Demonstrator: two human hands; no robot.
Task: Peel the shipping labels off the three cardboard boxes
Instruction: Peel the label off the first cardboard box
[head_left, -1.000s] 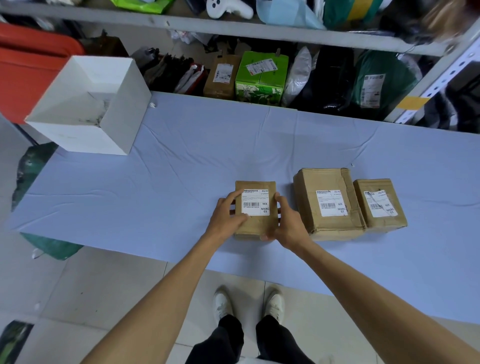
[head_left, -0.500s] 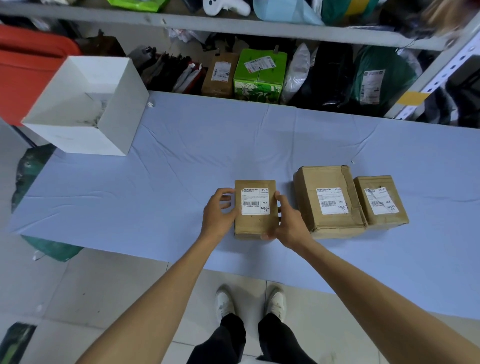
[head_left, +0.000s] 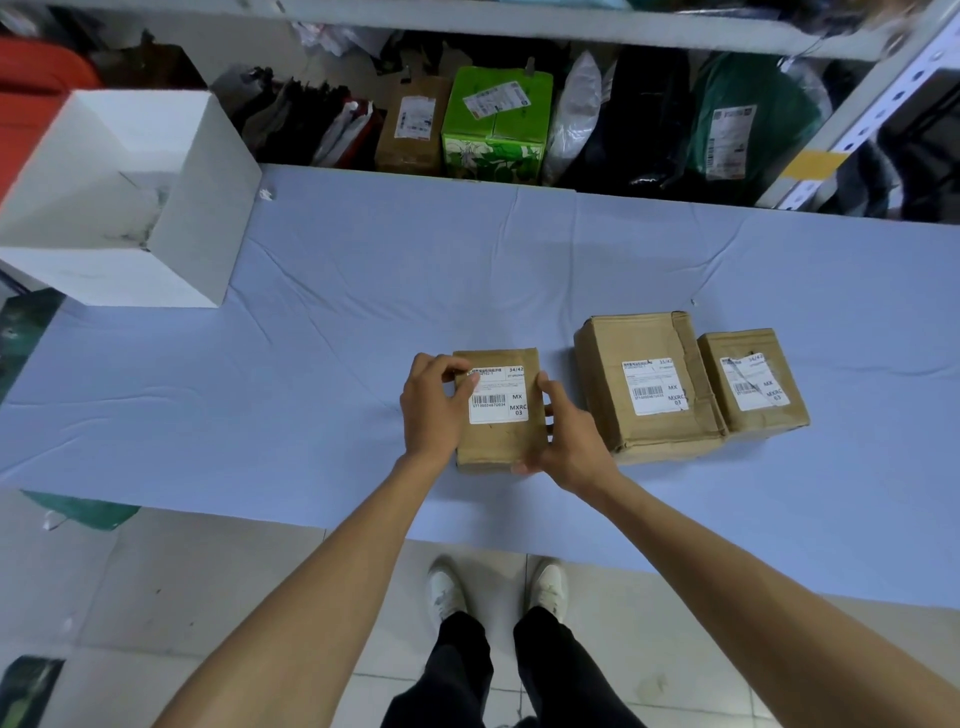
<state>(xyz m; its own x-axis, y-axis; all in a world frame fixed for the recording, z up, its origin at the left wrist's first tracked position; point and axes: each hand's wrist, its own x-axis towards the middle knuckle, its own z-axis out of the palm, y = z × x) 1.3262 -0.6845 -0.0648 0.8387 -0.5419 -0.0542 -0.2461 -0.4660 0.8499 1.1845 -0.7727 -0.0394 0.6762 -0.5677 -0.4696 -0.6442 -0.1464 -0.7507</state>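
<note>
**Hands on the first box, label corner under the fingers**

Near the front edge of the blue-covered tabletop (head_left: 311, 364), the left box (head_left: 493, 441) sat flat. The left hand (head_left: 434, 410) curled its fingertips on the upper left corner of the label (head_left: 498, 395); whether it pinched the corner was unclear. The right hand (head_left: 569, 439) grasped the box's right side. The middle box (head_left: 649, 379) and right box (head_left: 750, 384) touched each other, labels on.

Open white box (head_left: 197, 208) on blue cloth (head_left: 363, 291), far left; green carton (head_left: 493, 130) under shelf behind.
</note>
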